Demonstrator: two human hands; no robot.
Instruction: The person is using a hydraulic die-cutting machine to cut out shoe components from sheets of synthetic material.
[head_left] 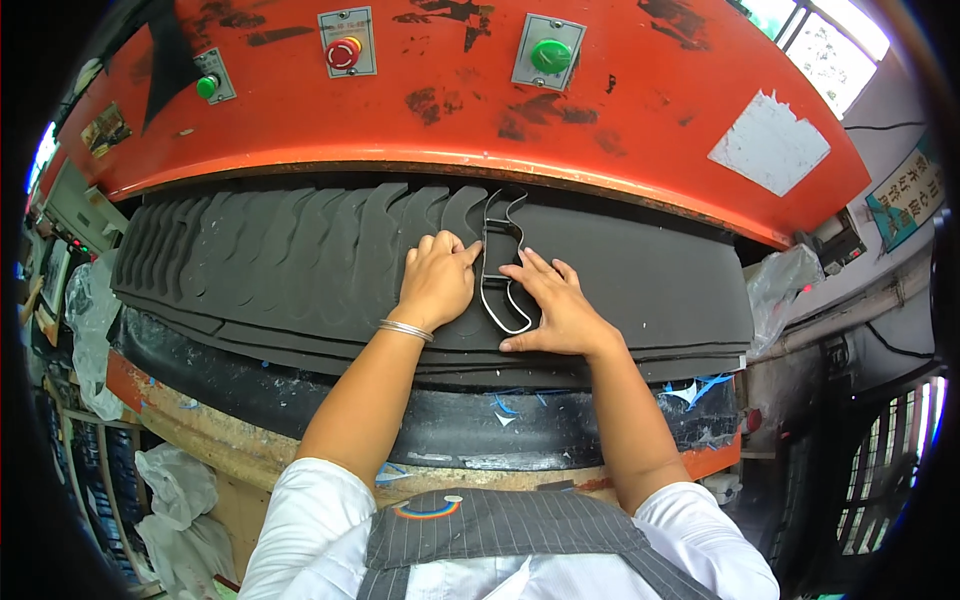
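Observation:
A narrow steel cutting die [483, 268] with one straight side and one wavy side stands on a dark grey foam sheet [640, 270]. My left hand [440, 278], a bangle at its wrist, rests on the foam just left of the die, with its thumb reaching the straight side. Its other fingers point away from me and hold nothing. On the wavy side, my right hand [560, 303] has its fingers against the die and its thumb by the die's near end. Left of the die, the sheet carries a row of wavy cut lines and strips.
Behind the sheet rises an orange press [420, 125] with a red button [343, 53], a large green button [551, 56] and a small green button [207, 87]. Blue and white scraps [690, 391] lie on the black front ledge [470, 420]. Clear plastic bags hang at both sides.

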